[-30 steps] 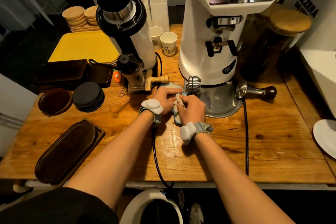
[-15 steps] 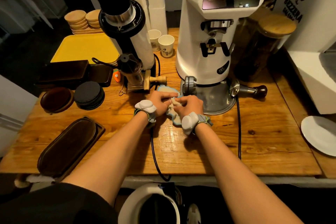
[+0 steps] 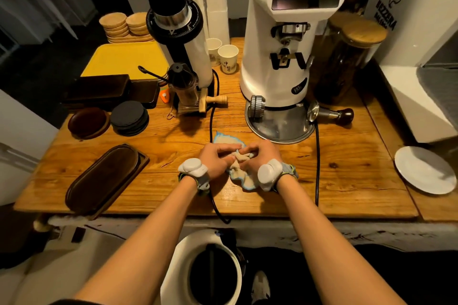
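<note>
- Left grip [image 3: 215, 158] and right grip [image 3: 260, 153] meet fingertip to fingertip. The fingers of both are curled in, pinching the bunched middle of a pale cloth [image 3: 226, 140] with a blue edge.
- One end of the cloth spreads flat beyond the fingertips and the other shows beside the right wrist.
- Wooden surface [image 3: 347, 181] carries the cloth, which lies near its middle.
- White grinder [image 3: 280, 69] stands just behind the cloth, its round metal base close to the far end of the fabric.
- Black-topped grinder [image 3: 183, 32] stands to the left of the white one, well apart from the cloth.
- Yellow tray [image 3: 124, 59] lies at the far left.
- Long dark tray [image 3: 106, 178] sits near the front-left edge, at an angle.
- Glass jar [image 3: 347, 57] with a wooden lid stands to the right of the white grinder.
- White plate [image 3: 425, 169] rests at the right edge.
- Stack of black coasters [image 3: 129, 117] sits left of the hands, beside a brown dish.
</note>
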### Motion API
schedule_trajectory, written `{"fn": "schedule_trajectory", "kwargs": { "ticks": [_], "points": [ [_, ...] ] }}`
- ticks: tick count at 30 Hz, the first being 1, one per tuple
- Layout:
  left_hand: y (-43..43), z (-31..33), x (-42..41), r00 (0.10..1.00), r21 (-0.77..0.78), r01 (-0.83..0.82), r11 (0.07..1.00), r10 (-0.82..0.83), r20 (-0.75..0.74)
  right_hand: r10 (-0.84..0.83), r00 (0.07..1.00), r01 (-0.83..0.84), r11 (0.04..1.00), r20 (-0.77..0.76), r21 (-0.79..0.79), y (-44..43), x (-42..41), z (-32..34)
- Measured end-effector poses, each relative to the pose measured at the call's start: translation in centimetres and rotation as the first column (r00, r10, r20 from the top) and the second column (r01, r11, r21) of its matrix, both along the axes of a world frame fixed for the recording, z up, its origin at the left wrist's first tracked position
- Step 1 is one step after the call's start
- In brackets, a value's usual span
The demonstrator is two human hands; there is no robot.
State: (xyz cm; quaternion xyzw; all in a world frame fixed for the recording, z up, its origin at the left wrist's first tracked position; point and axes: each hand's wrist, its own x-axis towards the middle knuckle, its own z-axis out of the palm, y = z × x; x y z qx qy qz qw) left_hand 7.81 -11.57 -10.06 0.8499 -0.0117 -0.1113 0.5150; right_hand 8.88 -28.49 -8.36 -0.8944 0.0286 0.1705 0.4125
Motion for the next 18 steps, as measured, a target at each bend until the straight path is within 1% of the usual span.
{"fn": "schedule_trajectory", "kwargs": {
  "ticks": [3, 5, 7, 9, 11, 14, 18],
  "points": [
    [-0.6, -0.1, -1.7, 0.999, -0.036, -0.053, 0.998, 0.052, -0.016, 0.054, 0.998, -0.054, 0.998, 0.040, 0.017, -1.1, -1.2, 0.2],
    [-1.4, -0.1, -2.4, 0.995, -0.090, -0.090, 0.992, 0.085, -0.050, 0.040, 0.997, -0.042, 0.998, 0.060, 0.038, -1.9, -2.0, 0.1],
    [-2.5, -0.2, -3.1, 0.994, -0.112, -0.095, 0.989, 0.088, -0.062, 0.026, 0.997, -0.029, 0.999, 0.076, 0.040, -2.9, -3.0, 0.0],
    [-3.5, -0.4, -3.7, 0.996, -0.101, -0.080, 0.992, 0.076, -0.041, 0.018, 0.998, -0.020, 0.999, 0.067, 0.032, -4.0, -4.1, -0.1],
    [-4.6, -0.7, -4.0, 0.996, -0.102, -0.089, 0.991, 0.087, -0.030, -0.026, 0.997, 0.023, 0.999, 0.075, 0.042, -5.0, -5.1, -0.1],
    [-5.9, -1.0, -3.9, 0.996, -0.105, -0.087, 0.991, 0.086, -0.018, -0.085, 0.983, 0.085, 0.996, 0.165, 0.007, -6.1, -6.0, -0.5],
    [-7.2, -0.9, -2.9, 0.998, -0.018, -0.048, 0.999, 0.048, 0.033, -0.078, 0.977, 0.085, 0.996, 0.199, -0.028, -6.6, -5.9, -1.0]
  ]
}}
